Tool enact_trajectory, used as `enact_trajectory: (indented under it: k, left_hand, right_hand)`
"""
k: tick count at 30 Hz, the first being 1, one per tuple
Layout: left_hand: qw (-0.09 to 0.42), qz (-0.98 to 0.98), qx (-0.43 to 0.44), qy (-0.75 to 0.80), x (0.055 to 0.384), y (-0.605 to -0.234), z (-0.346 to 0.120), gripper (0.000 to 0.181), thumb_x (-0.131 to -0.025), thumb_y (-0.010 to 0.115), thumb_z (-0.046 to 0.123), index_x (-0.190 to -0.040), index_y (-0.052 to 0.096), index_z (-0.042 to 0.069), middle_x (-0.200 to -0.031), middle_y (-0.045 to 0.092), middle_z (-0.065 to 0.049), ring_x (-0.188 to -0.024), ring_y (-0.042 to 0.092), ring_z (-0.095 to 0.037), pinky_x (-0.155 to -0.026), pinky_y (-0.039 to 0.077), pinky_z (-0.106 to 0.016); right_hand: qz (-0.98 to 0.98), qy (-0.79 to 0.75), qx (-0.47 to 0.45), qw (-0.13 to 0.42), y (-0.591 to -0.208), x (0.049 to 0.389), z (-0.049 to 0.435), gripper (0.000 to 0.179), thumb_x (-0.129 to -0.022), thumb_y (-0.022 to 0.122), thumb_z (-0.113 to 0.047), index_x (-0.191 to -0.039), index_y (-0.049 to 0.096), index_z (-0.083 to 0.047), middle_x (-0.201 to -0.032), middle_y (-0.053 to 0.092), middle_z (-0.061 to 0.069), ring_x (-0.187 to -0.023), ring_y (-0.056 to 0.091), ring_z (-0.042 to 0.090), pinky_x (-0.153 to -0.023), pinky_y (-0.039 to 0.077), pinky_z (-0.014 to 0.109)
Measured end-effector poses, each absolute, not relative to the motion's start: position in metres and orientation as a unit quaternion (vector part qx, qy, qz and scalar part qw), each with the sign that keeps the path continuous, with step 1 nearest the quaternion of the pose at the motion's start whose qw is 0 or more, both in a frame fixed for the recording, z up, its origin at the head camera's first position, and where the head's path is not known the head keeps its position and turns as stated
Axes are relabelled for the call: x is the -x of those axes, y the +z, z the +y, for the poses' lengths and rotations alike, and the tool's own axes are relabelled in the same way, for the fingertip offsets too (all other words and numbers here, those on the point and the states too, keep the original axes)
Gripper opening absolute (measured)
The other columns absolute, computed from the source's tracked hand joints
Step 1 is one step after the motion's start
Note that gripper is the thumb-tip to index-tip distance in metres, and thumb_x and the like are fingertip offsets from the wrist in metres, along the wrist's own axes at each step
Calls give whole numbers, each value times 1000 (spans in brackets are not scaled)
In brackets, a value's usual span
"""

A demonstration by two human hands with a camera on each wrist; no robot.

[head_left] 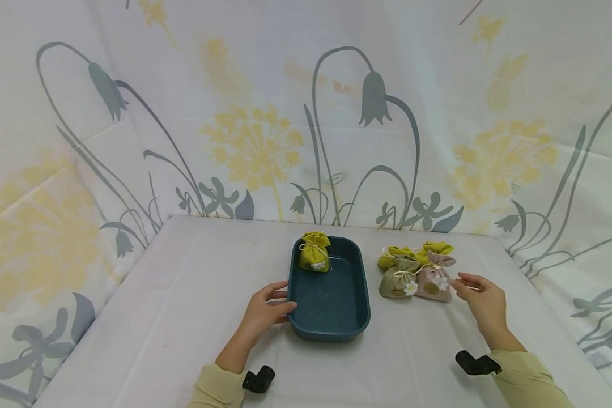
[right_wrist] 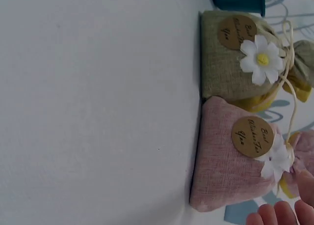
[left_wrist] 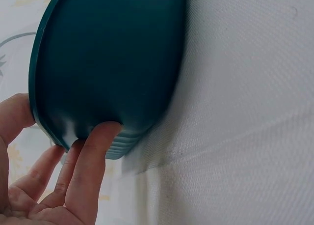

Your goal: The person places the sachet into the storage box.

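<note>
A dark teal tray (head_left: 328, 294) stands on the table with a yellow-green drawstring pouch (head_left: 314, 255) inside its far left corner. My left hand (head_left: 267, 306) holds the tray's left side, thumb at the rim and fingers against the outer wall (left_wrist: 113, 63). To the right of the tray, a pink pouch (right_wrist: 230, 161) and an olive-green pouch (right_wrist: 221, 63) stand side by side, each with a white flower and a round brown tag. My right hand (head_left: 481, 300) is at the pink pouch's right side, fingers slightly bent; whether they touch it is unclear.
More yellow-green pouches (head_left: 437, 247) stand behind the pink and olive ones, partly hidden. A pale cloth covers the table (head_left: 194, 317). Flower-printed curtain fabric (head_left: 265, 85) hangs at the back and sides.
</note>
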State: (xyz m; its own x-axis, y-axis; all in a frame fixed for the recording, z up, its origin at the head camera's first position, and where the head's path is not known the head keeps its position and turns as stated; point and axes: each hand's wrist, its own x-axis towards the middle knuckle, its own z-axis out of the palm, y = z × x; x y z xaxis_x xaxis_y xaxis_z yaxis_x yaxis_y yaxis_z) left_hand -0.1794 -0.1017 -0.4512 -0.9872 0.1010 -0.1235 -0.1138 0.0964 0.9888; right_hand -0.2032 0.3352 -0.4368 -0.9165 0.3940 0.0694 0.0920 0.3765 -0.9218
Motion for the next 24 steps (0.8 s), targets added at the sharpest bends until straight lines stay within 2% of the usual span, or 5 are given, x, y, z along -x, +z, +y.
enact_trajectory:
  k: [9, 12, 16, 20, 24]
  left_hand:
    - [81, 734, 8, 675, 180, -451, -101, 57, -81, 72, 11, -133, 48, 3, -117, 53, -20, -98, 61, -27, -71, 56, -36]
    - [79, 733, 6, 676, 180, -451, -102, 58, -81, 72, 11, -133, 48, 2, -117, 53, -21, -98, 61, -27, -71, 56, -37]
    - [79, 732, 6, 677, 179, -451, -102, 58, -81, 72, 11, -133, 48, 2, -118, 53, -21, -98, 61, -27, -71, 56, -37]
    - [80, 729, 7, 679, 179, -450, -102, 58, -81, 72, 11, -133, 48, 2, -118, 53, -21, -98, 61, -26, -71, 56, -36]
    - [80, 727, 5, 681, 178, -449, -102, 58, -81, 72, 10, -134, 47, 1, -118, 53, -22, -98, 61, -26, -71, 56, -37]
  right_hand:
    - [-838, 505, 173, 111, -432, 226, 343, 63, -81, 72, -36, -126, 52, 5, -89, 61, -11, -73, 60, -1, -64, 51, 18]
    - [-846, 500, 164, 92, -429, 231, 342, 65, -82, 70, -37, -129, 50, 4, -102, 63, 1, -76, 59, -1, -70, 52, 21]
    - [-869, 477, 123, 56, -423, 235, 339, 71, -87, 64, -41, -135, 42, 7, -123, 52, 23, -100, 55, 17, -87, 48, 38]
    - [-869, 483, 101, 29, -421, 239, 338, 73, -89, 60, -41, -137, 36, 9, -130, 44, 28, -118, 42, 37, -96, 39, 52]
    - [-862, 496, 100, 24, -420, 242, 336, 72, -88, 61, -41, -136, 38, 8, -123, 49, 21, -113, 44, 31, -96, 39, 50]
